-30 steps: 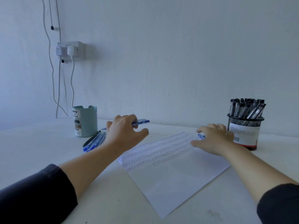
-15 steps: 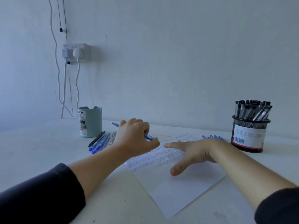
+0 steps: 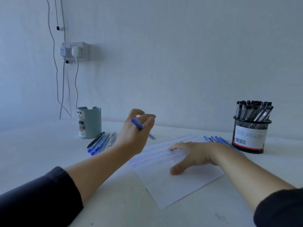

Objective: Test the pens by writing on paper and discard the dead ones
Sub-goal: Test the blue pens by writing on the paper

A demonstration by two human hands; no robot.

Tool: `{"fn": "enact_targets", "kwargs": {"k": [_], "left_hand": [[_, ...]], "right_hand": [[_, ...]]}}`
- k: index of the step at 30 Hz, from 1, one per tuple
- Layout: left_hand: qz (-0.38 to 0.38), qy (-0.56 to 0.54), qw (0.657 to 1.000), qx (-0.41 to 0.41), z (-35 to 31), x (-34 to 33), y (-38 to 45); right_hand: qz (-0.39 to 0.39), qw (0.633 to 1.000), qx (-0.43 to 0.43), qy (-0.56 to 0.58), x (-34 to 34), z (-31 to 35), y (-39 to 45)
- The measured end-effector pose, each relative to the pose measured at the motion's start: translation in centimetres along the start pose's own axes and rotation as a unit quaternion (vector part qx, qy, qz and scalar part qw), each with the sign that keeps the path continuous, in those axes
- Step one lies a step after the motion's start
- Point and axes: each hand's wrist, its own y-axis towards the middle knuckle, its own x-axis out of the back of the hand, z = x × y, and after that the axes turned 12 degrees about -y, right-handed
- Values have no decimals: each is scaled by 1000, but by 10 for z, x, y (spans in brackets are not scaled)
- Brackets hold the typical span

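Note:
My left hand (image 3: pixel 134 135) is raised a little above the table and grips a blue pen (image 3: pixel 137 124), whose tip points down to the right near the paper's far left corner. My right hand (image 3: pixel 195 154) lies flat with spread fingers on the white paper (image 3: pixel 177 185), which carries several rows of small written marks. Several blue pens (image 3: pixel 99 144) lie in a loose group left of my left hand. Another row of blue pens (image 3: pixel 216 139) lies beyond my right wrist.
A pale green cup (image 3: pixel 89 122) stands at the back left. At the right stands a black mesh holder (image 3: pixel 250 136) packed with black-capped pens. A wall socket (image 3: pixel 74 50) with hanging cables is above the green cup.
My left hand has lifted off the table and turned the blue pen so its tip points down. My right hand stays flat on the paper.

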Motion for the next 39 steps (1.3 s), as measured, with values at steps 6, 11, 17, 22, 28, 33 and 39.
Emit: {"fn": "enact_targets", "kwargs": {"k": [6,11,17,22,28,33,39], "left_hand": [[26,-219,919,326,-8,-7,-2],[21,-210,912,352,-13,-20,-10],[44,-146,942,300,-13,-25,-15],[53,-79,955,280,-10,-27,-18],[42,-29,961,271,-9,-28,-16],[44,-8,965,258,-7,-28,-17],[47,3,967,250,-6,-29,-18]], "right_hand": [[9,1000,-26,-2,1,0,0],[4,999,-34,20,1,-6,-2],[4,999,-35,32,0,-10,1],[5,999,-33,39,-1,-13,4],[8,998,-38,39,-2,-15,7],[9,998,-34,42,-2,-15,8],[7,998,-36,43,-2,-14,7]]}}
